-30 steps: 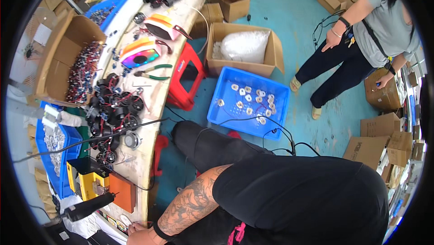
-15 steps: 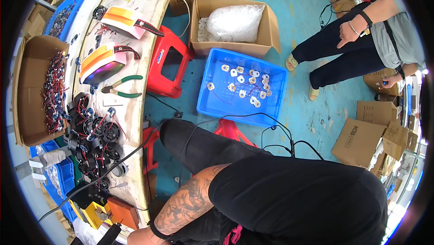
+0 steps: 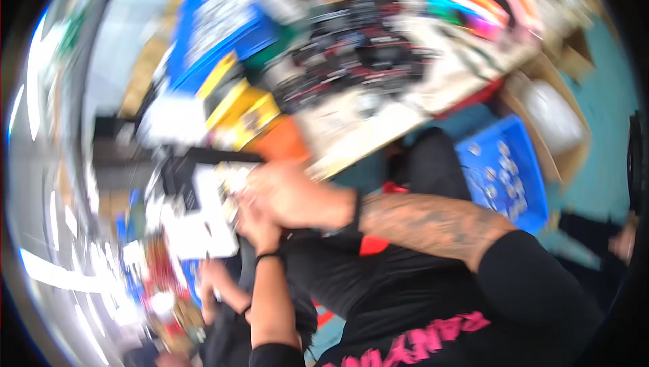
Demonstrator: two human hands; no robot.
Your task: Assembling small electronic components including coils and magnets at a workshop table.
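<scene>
Motion smears the picture. My right hand (image 3: 294, 194), on the tattooed forearm, and my left hand (image 3: 258, 223) are close together at the end of the workbench (image 3: 358, 133). Their fingers point at small pale parts (image 3: 233, 181) over a white surface (image 3: 199, 235); blur hides whether either hand grips one. An orange block-like box (image 3: 280, 140) and a yellow bin (image 3: 243, 113) stand just beyond my right hand. Behind the white surface lies a dark, long object (image 3: 216, 156), too blurred to name.
Black round parts with wires (image 3: 358, 49) are heaped on the bench. A blue bin (image 3: 216, 35) stands at its far side. On the floor at right are a blue crate (image 3: 473, 157) with small white pieces and a cardboard box (image 3: 517, 89). Another person's hand (image 3: 220, 279) shows lower left.
The view has swung to the left, toward the bench's end. Both my hands now show together there; before, the right hand was mostly cut off at the lower edge and the left was unseen.
</scene>
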